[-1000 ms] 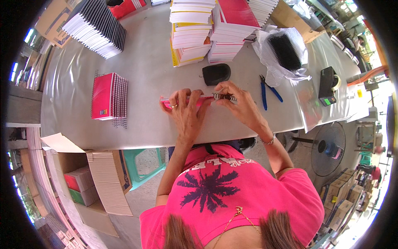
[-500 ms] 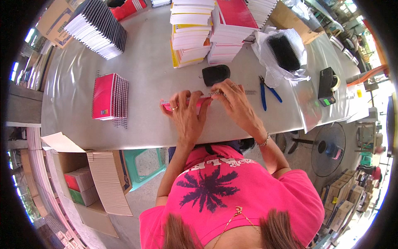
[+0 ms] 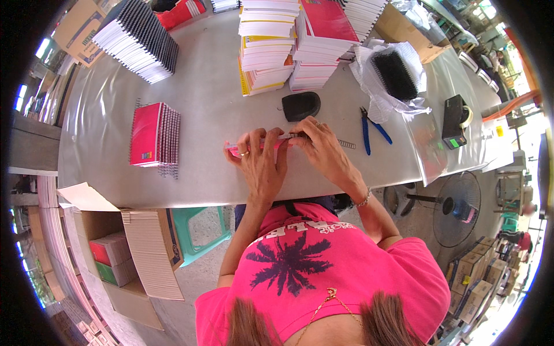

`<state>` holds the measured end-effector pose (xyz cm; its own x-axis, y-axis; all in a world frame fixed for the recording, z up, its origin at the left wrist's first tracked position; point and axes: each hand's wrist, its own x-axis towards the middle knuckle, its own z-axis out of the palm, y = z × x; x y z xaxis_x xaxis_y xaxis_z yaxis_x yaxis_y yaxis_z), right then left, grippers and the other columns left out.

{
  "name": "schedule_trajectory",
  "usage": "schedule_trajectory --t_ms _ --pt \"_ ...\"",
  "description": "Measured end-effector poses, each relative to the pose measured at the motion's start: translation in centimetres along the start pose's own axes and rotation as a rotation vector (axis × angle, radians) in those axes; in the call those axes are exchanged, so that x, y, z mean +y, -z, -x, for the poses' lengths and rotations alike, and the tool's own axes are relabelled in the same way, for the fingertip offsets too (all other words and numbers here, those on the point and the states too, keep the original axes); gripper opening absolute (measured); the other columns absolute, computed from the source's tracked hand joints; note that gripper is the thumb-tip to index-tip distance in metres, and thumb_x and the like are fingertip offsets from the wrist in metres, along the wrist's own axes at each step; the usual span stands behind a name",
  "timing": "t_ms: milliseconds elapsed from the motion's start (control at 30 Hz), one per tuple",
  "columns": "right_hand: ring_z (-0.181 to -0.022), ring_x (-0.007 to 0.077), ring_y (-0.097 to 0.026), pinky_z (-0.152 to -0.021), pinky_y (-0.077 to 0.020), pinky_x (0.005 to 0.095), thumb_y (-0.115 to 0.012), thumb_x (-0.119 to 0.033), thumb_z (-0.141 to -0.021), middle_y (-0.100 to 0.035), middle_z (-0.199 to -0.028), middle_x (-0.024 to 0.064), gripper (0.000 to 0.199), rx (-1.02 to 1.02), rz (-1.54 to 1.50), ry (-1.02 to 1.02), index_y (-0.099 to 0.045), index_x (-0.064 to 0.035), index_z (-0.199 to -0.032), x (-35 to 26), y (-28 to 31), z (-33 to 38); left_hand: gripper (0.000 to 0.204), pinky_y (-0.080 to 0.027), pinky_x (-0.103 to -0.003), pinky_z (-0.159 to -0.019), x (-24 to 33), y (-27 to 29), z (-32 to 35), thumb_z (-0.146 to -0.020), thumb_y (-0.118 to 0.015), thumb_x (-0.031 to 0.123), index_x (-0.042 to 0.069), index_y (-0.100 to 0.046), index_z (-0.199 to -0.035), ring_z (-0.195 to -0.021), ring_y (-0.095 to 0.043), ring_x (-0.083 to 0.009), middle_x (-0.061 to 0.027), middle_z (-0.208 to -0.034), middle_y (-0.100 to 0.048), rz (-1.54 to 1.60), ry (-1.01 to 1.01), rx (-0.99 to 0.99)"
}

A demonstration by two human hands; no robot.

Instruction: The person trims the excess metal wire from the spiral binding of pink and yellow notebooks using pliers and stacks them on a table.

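A pink notebook [image 3: 254, 147] lies flat on the grey worktop [image 3: 219, 115], close to its near edge and about midway along it, held under both hands. The left hand [image 3: 262, 164] rests spread over the cover, palm down, fingers curled over the far edge so that only a thin pink strip and the left corner show. The right hand [image 3: 323, 150] sits just beside it, touching the notebook's right end, fingertips pinched on a wire spiral [image 3: 343, 143] whose free coils stick out to the right along the worktop. What shows of the notebook is a slim, glossy pink cover; the rest is hidden by the hands.

The worktop is smooth, pale and slightly shiny. Just beyond the hands sits a black rounded block [image 3: 300, 106] with a matte surface. To the right, near the spiral's end, lie blue-handled pliers [image 3: 372, 130]. Towards the left edge is a small pile of red spiral-bound notebooks [image 3: 151, 138], wire combs showing on its right side. At the far edge stand tall stacks of unbound notebooks [image 3: 288, 43] with white page edges and yellow and red covers. A crinkled clear bag holding black combs [image 3: 392, 72] lies toward the far right corner.
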<state>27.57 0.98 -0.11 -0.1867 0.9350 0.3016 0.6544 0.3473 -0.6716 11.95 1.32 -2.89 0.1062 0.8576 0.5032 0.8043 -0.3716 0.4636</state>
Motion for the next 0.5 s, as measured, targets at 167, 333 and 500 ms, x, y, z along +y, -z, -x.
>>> schedule_trajectory --t_ms 167,333,500 --pt "-0.094 0.0293 -0.056 -0.084 -0.0401 0.0383 -0.062 -0.017 -0.089 -0.057 -0.098 0.0098 0.019 0.025 0.077 0.067 -0.06 -0.0051 -0.104 -0.5 0.0 -0.1 0.027 -0.017 -0.058 -0.102 -0.2 0.1 0.3 -0.083 -0.067 0.027 0.024 -0.062 -0.11 -0.111 -0.045 -0.0229 0.0018 -0.106 -0.054 -0.017 -0.019 -0.014" --pt "-0.094 0.029 -0.056 -0.083 -0.04 0.0386 -0.06 -0.015 -0.089 -0.057 -0.098 0.0093 0.017 0.048 0.121 0.128 -0.06 -0.0047 -0.103 -0.8 0.0 -0.4 0.034 -0.017 -0.057 -0.103 -0.2 0.4 0.2 -0.084 -0.067 0.024 0.022 -0.059 -0.116 -0.112 -0.045 -0.0236 0.0013 -0.107 -0.054 -0.004 -0.011 -0.039" --pt "-0.094 0.0292 -0.056 -0.084 -0.0409 0.0385 -0.062 -0.011 -0.088 -0.056 -0.096 0.01 0.014 0.036 0.083 0.08 -0.058 -0.0036 -0.098 -0.9 -0.2 -0.8 0.04 -0.02 -0.054 -0.103 -0.5 1.0 -0.3 -0.082 -0.068 0.017 0.02 -0.056 -0.12 -0.116 -0.043 -0.0264 -0.0033 -0.117 -0.051 0.016 -0.018 -0.072"
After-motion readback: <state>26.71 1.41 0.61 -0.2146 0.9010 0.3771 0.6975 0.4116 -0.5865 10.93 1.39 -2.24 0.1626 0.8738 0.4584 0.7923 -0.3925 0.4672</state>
